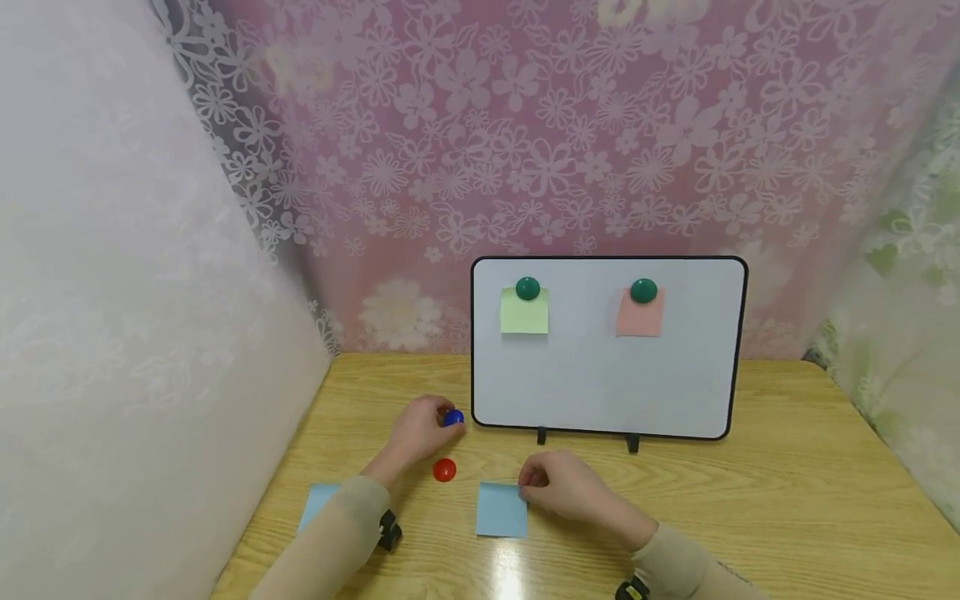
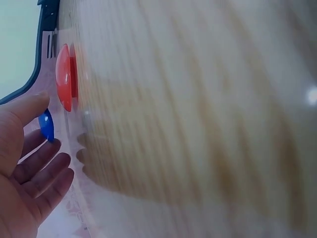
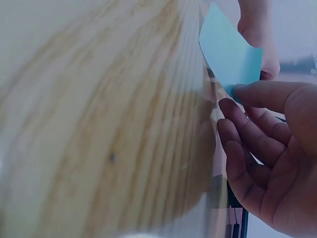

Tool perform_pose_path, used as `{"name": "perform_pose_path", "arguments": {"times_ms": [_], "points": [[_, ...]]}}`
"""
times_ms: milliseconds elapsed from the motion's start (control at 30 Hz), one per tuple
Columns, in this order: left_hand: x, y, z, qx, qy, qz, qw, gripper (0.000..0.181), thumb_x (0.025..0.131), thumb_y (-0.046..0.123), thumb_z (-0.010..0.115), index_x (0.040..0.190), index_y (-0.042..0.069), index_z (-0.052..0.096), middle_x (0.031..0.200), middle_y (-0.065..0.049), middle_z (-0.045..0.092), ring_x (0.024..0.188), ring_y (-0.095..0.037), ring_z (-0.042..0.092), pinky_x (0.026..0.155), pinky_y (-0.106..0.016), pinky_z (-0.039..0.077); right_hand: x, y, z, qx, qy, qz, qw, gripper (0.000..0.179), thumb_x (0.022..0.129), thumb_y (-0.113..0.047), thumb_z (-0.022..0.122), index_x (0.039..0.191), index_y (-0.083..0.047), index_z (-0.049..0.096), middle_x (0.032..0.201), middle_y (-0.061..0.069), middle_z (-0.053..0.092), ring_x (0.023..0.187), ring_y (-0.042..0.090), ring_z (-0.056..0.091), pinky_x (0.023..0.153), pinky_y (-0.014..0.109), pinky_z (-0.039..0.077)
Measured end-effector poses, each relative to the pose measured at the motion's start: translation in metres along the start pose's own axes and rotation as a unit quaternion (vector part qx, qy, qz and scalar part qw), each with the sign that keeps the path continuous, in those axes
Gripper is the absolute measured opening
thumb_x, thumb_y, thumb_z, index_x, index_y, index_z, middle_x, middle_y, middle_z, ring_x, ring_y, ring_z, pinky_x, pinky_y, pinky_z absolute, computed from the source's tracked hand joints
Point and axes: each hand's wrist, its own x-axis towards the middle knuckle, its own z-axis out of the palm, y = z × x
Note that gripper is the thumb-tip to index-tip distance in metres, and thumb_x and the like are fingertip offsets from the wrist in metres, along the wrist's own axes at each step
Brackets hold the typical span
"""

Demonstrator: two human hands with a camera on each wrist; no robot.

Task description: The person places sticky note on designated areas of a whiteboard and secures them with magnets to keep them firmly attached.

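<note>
My left hand [image 1: 422, 429] pinches a round blue magnet [image 1: 453, 417] between thumb and fingers, near the lower left corner of the whiteboard [image 1: 577, 375]. In the left wrist view the blue magnet [image 2: 46, 125] shows just past the thumb, the other fingers loosely bent. A round red magnet [image 1: 444, 470] lies on the table close to that hand. With thumb and forefinger, my right hand [image 1: 570, 487] holds the upper right edge of a blue sticky note [image 1: 501, 510]. The right wrist view has this note [image 3: 230, 49] tilted above the wood, its corner at the thumb tip.
On the whiteboard, green magnets [image 1: 528, 288] hold a yellow-green note [image 1: 524, 317] and a pink note [image 1: 640, 318]. Small black feet [image 1: 633, 443] support the board. Another blue note [image 1: 318, 503] lies partly behind the left forearm. Flowered cloth [image 1: 420, 167] hangs around the wooden table [image 1: 795, 500].
</note>
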Motion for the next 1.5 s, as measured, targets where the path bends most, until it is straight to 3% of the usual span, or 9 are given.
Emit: {"name": "perform_pose_path", "arguments": {"times_ms": [333, 933, 1233, 1400, 1500], "points": [[-0.006, 0.0, -0.003, -0.044, 0.02, 0.006, 0.9988, 0.036, 0.092, 0.031, 0.089, 0.117, 0.009, 0.078, 0.102, -0.002, 0.071, 0.084, -0.015, 0.061, 0.077, -0.035, 0.058, 0.001, 0.004, 0.001, 0.044, 0.004, 0.014, 0.9989, 0.005, 0.098, -0.02, 0.079, 0.097, -0.018, 0.075, 0.082, -0.011, 0.068, 0.065, 0.01, 0.062, 0.06, 0.029, 0.052], [-0.009, 0.0, -0.001, -0.08, 0.043, 0.018, 0.9957, 0.033, 0.092, 0.023, 0.088, 0.119, 0.007, 0.078, 0.107, -0.005, 0.071, 0.079, -0.015, 0.059, 0.07, -0.031, 0.056, 0.001, 0.007, 0.0, 0.063, 0.011, 0.007, 0.9979, 0.006, 0.097, -0.018, 0.081, 0.1, -0.016, 0.075, 0.086, -0.009, 0.069, 0.075, 0.009, 0.062, 0.061, 0.028, 0.052], [-0.017, -0.004, 0.001, -0.157, 0.084, 0.019, 0.9839, 0.032, 0.092, 0.017, 0.088, 0.12, 0.005, 0.079, 0.11, -0.006, 0.075, 0.08, -0.015, 0.063, 0.065, -0.029, 0.056, -0.004, 0.007, -0.003, 0.102, 0.013, 0.007, 0.9947, 0.009, 0.099, -0.017, 0.079, 0.105, -0.012, 0.077, 0.093, -0.005, 0.071, 0.084, 0.014, 0.065, 0.068, 0.03, 0.054], [-0.018, -0.005, 0.001, -0.171, 0.1, 0.018, 0.98, 0.035, 0.092, 0.017, 0.088, 0.123, 0.003, 0.078, 0.109, -0.004, 0.075, 0.08, -0.014, 0.063, 0.066, -0.028, 0.056, -0.005, 0.008, -0.004, 0.111, 0.033, 0.017, 0.9931, 0.009, 0.099, -0.02, 0.078, 0.106, -0.015, 0.077, 0.094, -0.007, 0.071, 0.087, 0.012, 0.066, 0.072, 0.029, 0.054], [-0.018, -0.004, 0.001, -0.171, 0.104, 0.014, 0.9796, 0.036, 0.093, 0.018, 0.088, 0.124, 0.004, 0.078, 0.11, -0.004, 0.075, 0.081, -0.014, 0.064, 0.067, -0.028, 0.057, -0.005, 0.01, -0.003, 0.126, 0.039, 0.025, 0.991, 0.01, 0.1, -0.022, 0.078, 0.108, -0.015, 0.077, 0.095, -0.005, 0.072, 0.086, 0.015, 0.067, 0.068, 0.03, 0.056]]}}
